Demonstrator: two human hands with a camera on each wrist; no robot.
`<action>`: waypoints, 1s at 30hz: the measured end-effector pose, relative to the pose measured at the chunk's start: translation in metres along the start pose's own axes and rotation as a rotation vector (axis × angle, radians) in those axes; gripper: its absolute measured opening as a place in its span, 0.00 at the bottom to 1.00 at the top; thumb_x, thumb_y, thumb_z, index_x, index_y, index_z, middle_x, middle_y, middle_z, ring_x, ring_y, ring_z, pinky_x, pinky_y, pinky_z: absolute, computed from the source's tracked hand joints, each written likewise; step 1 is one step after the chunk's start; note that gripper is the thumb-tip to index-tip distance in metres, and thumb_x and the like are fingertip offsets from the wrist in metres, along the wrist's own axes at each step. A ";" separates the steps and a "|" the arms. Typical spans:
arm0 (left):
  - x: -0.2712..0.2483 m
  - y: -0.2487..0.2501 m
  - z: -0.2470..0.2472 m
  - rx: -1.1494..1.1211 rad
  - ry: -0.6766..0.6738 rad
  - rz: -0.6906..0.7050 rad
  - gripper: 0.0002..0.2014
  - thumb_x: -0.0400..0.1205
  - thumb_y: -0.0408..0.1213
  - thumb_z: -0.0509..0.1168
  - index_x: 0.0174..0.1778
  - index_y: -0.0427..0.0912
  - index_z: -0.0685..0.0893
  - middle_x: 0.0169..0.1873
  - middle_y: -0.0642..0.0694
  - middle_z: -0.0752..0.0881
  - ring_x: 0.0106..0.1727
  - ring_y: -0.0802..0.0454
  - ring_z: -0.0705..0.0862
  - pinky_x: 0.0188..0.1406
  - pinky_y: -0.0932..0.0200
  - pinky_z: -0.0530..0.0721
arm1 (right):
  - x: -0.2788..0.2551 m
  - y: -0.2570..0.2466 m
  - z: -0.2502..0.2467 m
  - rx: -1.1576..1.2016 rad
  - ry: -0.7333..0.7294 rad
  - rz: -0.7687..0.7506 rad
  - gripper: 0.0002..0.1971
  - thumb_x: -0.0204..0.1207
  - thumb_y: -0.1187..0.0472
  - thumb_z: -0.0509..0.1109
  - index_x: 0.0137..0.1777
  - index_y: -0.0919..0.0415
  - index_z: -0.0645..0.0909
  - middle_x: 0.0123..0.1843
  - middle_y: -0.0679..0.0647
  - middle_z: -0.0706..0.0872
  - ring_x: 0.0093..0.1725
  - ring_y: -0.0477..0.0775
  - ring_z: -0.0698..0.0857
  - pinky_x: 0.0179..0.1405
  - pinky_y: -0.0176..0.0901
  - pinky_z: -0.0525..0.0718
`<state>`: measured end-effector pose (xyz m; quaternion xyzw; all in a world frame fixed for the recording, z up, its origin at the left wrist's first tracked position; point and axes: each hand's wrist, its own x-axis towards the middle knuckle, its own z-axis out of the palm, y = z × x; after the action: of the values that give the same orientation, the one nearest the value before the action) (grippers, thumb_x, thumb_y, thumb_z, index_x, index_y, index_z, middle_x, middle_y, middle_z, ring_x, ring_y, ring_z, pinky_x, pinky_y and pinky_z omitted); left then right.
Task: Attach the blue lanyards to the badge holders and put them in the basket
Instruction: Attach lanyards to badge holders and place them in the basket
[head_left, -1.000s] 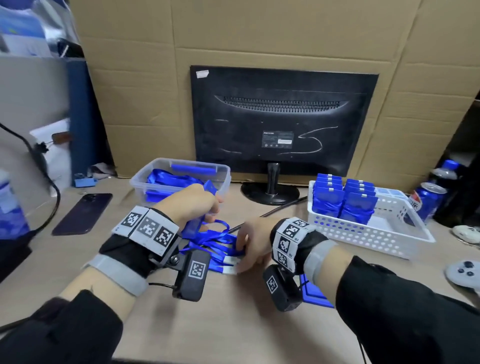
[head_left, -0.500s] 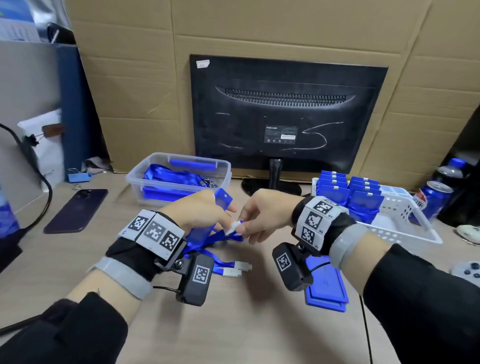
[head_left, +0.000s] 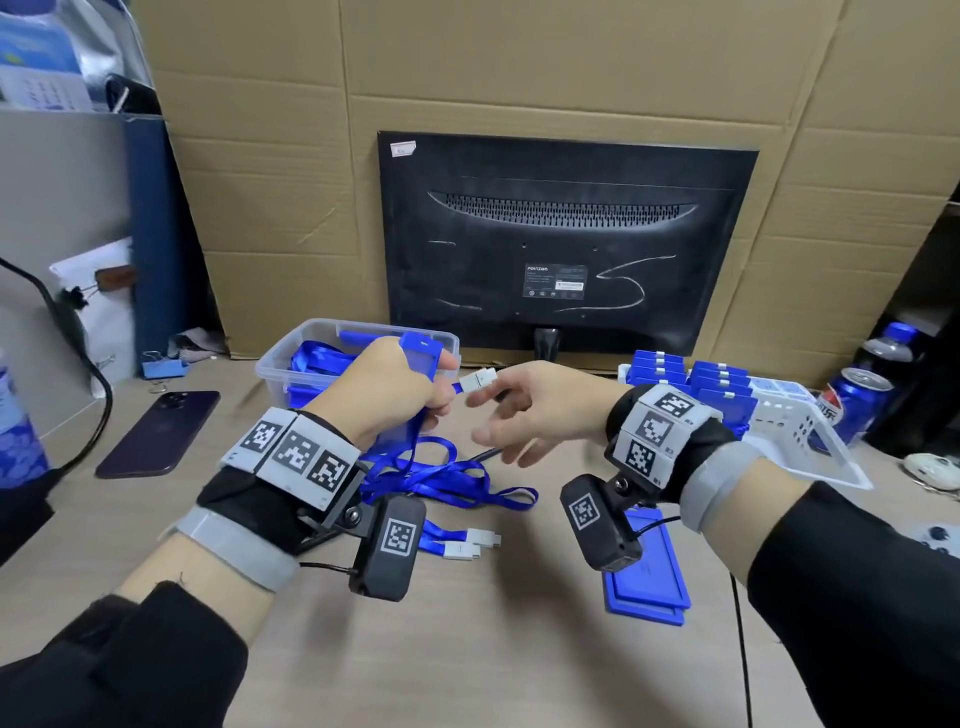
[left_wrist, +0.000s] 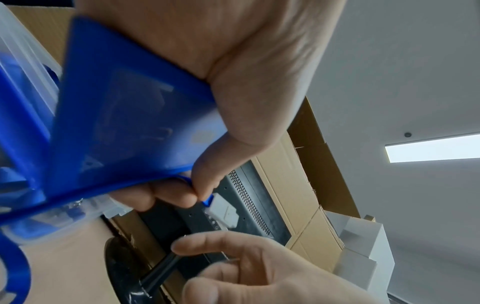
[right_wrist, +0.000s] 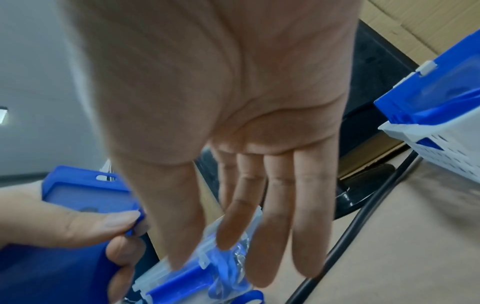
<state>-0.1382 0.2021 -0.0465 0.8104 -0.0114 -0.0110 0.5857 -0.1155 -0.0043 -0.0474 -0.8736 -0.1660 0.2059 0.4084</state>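
From the head view I note the left hand (head_left: 387, 387) raised above the desk (head_left: 493, 649), fingers curled round a blue badge holder (head_left: 422, 351) whose slotted top edge stands up past the knuckles. Thumb and forefinger of that same hand also pinch a blue lanyard (head_left: 426, 475) just behind its white clip (head_left: 480, 382); the clip juts out toward the right. The strap hangs down from the fist and lies in loops on the desk, beside two more white clip ends (head_left: 470, 543). The right hand (head_left: 540, 410) holds nothing: its fingers are spread and nearly straight, its fingertips just beside the clip; I cannot tell whether they touch it. The right wrist view confirms a bare palm. A clear bin (head_left: 322, 338) with more lanyards stands behind the left hand. The white basket (head_left: 800, 431), on the right, already carries rows of blue holders (head_left: 719, 384). Two loose holders (head_left: 652, 587) lie flat below the right wrist. A monitor (head_left: 566, 244) stands at the back with its rear facing me.
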 end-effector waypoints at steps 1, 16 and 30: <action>0.000 0.001 0.000 -0.026 0.014 0.021 0.10 0.83 0.19 0.69 0.57 0.34 0.86 0.33 0.32 0.87 0.31 0.41 0.81 0.37 0.51 0.85 | -0.002 -0.003 0.000 0.102 0.011 -0.071 0.20 0.82 0.56 0.80 0.70 0.61 0.83 0.50 0.53 0.91 0.45 0.58 0.94 0.49 0.54 0.95; 0.001 0.027 0.027 0.071 -0.122 0.188 0.09 0.78 0.23 0.76 0.51 0.39 0.90 0.33 0.42 0.89 0.33 0.47 0.85 0.41 0.50 0.87 | -0.029 -0.058 -0.065 0.762 0.591 -0.726 0.09 0.96 0.59 0.53 0.57 0.61 0.72 0.54 0.64 0.92 0.58 0.67 0.94 0.49 0.47 0.93; 0.027 0.018 0.031 0.097 0.040 0.096 0.23 0.70 0.26 0.78 0.58 0.51 0.86 0.53 0.41 0.89 0.53 0.46 0.89 0.61 0.43 0.89 | -0.033 -0.031 -0.080 0.224 0.737 -0.465 0.12 0.89 0.55 0.71 0.59 0.64 0.87 0.48 0.57 0.96 0.41 0.59 0.96 0.30 0.50 0.94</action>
<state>-0.1128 0.1660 -0.0388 0.8364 -0.0390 0.0338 0.5457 -0.1080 -0.0516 0.0310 -0.7787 -0.1780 -0.1996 0.5676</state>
